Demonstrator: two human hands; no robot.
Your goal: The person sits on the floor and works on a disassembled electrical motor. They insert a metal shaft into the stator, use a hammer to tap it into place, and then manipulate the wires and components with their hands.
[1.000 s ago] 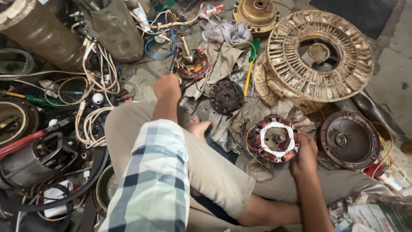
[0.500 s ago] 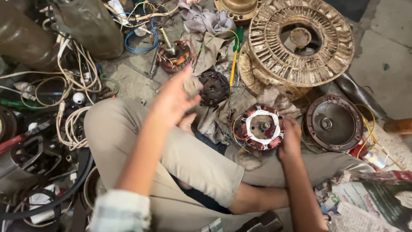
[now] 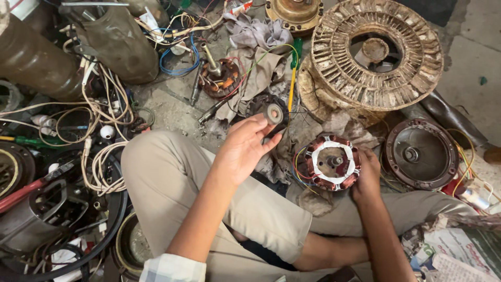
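**Bearing lifted, stator steadied**

Where the left hand [image 3: 241,151] was down among the parts on the floor a second ago, it is now raised over the left knee, with a small round bearing [image 3: 273,113] pinched between thumb and fingertips. That puts the bearing off the floor and in the air, just left of the stator [image 3: 331,162], which has not moved: it lies flat on the rags in front of the crossed legs, shaft up. The right hand [image 3: 367,172] has stayed on it, fingers closed on its right edge. Judged from this, the picking-up is done and the bearing is close to the shaft

Counted in view: one bearing in hand; one stator with copper windings held; one more wound part [image 3: 221,77] with a shaft, further off near the blue wire; one large slotted rotor ring [image 3: 377,57] top right; one dark round end cover [image 3: 420,153] just right of the stator; one yellow-handled screwdriver [image 3: 291,89]; one red-handled tool [image 3: 23,190] at far left. The loose white wires at left are too tangled to count
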